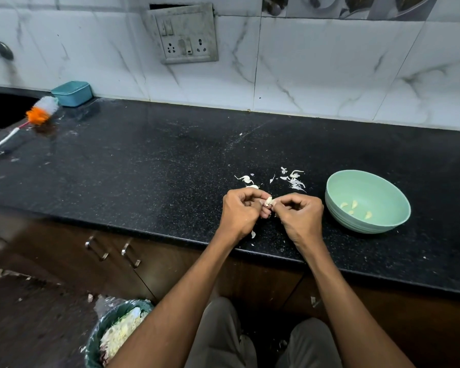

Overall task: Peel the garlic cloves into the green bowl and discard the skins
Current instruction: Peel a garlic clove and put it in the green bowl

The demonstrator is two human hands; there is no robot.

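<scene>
A pale garlic clove [269,201] sits between my two hands just above the black counter [144,168]. My left hand [241,211] grips it from the left with curled fingers. My right hand [299,215] pinches its skin from the right. The green bowl [337,189] stands to the right of my hands with several peeled cloves [355,208] inside. Loose white garlic skins [294,180] lie scattered on the counter just beyond my hands, and one scrap [253,234] lies near the front edge.
A bin [96,341] lined with a bag and holding scraps stands on the floor at the lower left. A duster [37,112] and a teal box [72,92] lie at the counter's far left. Cupboard doors with handles [98,248] sit below.
</scene>
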